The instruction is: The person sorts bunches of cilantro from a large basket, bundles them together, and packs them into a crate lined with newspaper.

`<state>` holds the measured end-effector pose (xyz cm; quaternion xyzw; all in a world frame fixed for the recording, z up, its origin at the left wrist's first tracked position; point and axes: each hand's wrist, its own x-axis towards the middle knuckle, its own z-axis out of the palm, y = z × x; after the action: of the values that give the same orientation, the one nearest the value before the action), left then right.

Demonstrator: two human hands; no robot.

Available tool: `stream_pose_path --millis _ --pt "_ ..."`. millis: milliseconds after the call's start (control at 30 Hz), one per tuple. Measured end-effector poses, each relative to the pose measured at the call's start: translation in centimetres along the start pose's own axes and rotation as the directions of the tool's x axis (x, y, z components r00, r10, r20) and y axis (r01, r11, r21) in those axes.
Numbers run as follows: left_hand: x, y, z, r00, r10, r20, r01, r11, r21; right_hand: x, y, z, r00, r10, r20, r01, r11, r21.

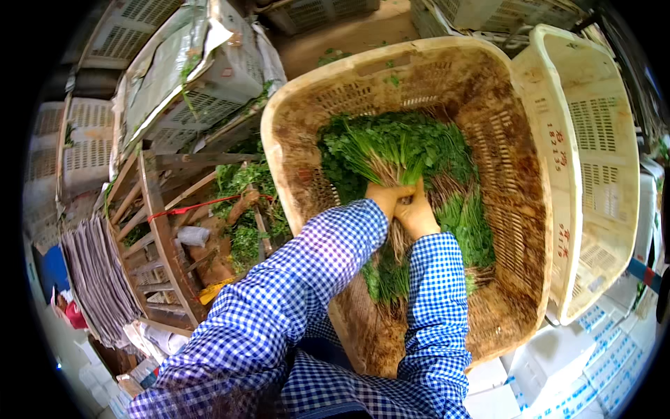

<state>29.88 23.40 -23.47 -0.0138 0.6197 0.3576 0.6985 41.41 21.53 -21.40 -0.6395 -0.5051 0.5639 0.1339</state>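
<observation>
Both of my hands are closed around the root end of a bunch of leafy green herbs (pixel 394 150) that looks like coriander. My left hand (pixel 385 198) grips it from the left, and my right hand (pixel 417 213) from the right, thumbs close together. The leaves point away from me, and thin brownish roots hang below my hands. This is inside a large, dirt-stained plastic basket (pixel 520 209) with slotted walls. More bunches of the herbs (pixel 467 227) lie in the basket under and beside my hands, some with their pale stems and roots showing.
Another pale plastic basket (pixel 597 181) stands against the right side. To the left are a wooden frame (pixel 164 237) with a red strap, loose greens (pixel 244 237) and a stack of folded grey sheets (pixel 98 279). White boxes (pixel 551 356) sit at the lower right.
</observation>
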Motion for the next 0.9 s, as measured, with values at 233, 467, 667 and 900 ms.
stream_pose_path --millis 233,467,667,900 --pt "-1.9 2.2 0.3 0.996 -0.056 0.069 0.063 0.992 -0.107 -7.0 -2.3 0.4 0.957 -0.104 -0.273 0.162 0.966 0.202" --pt "-3.5 5.0 1.0 0.994 -0.106 0.029 0.110 0.959 -0.262 -1.4 4.8 5.4 0.742 0.202 -0.639 -0.133 0.979 0.155" --pt "-1.3 4.1 1.5 0.981 -0.183 0.060 0.192 0.960 -0.205 8.1 9.8 14.8 0.703 -0.229 -0.674 -0.402 0.654 -0.641" --pt "-13.6 10.3 0.6 0.997 -0.069 0.016 0.071 0.978 -0.197 5.4 5.2 14.4 0.957 0.291 0.023 -0.109 0.429 -0.897"
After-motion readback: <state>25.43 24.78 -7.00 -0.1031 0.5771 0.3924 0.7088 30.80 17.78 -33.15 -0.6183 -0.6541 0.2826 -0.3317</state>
